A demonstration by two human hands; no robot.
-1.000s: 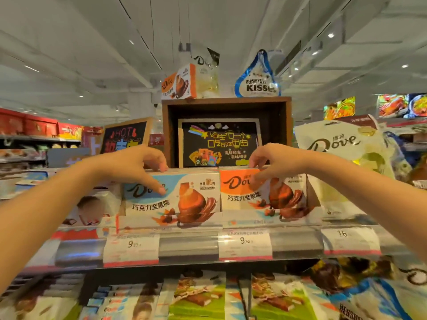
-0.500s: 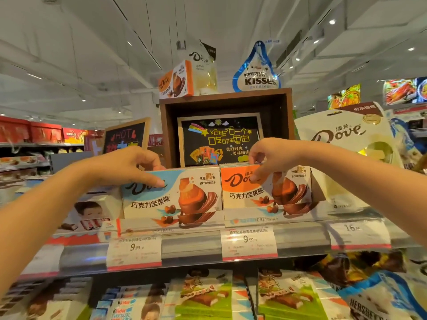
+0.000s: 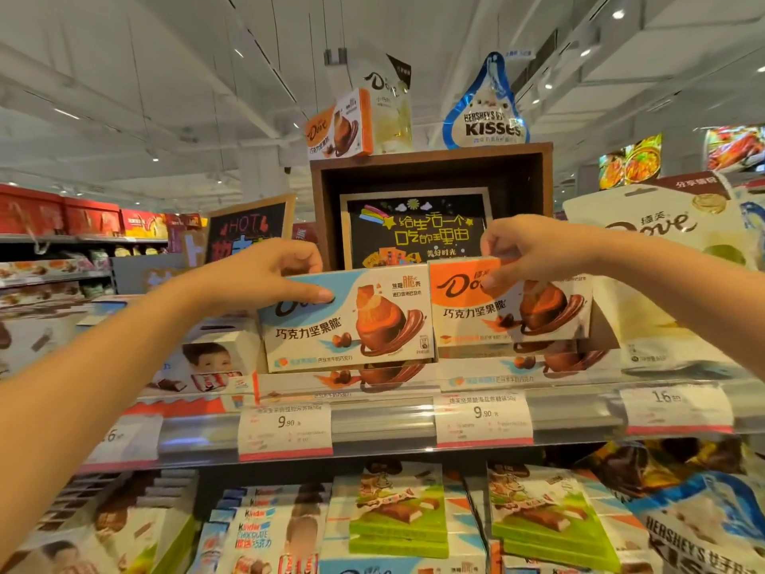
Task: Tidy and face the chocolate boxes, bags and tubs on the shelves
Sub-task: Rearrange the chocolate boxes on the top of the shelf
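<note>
A: Where are the boxes?
B: Top shelf, side by side, touching. Flat blue-and-white Dove cardboard box (image 3: 347, 321) on the left, flat orange-and-white Dove cardboard box (image 3: 511, 302) on the right. Both stand on a long edge, long axis left-right, printed fronts facing near, each on top of a lying box of the same print.

A: Hands?
B: Left hand (image 3: 265, 271) pinches the blue box's top left corner, thumb on the front over the logo, fingers curled over the top edge. Right hand (image 3: 525, 246) pinches the orange box's top edge the same way, thumb on the front.

A: Readable text?
B: "Dove" on both. Price tags (image 3: 285, 428) on the clear shelf rail (image 3: 381, 420) read 9.90. White Dove pouch (image 3: 662, 283) just right of the orange box. Blue Hershey's Kisses bag (image 3: 488, 113) on the brown wooden crate (image 3: 430, 159) behind. Kinder Chocolate packs (image 3: 256, 536) on the shelf below.
</note>
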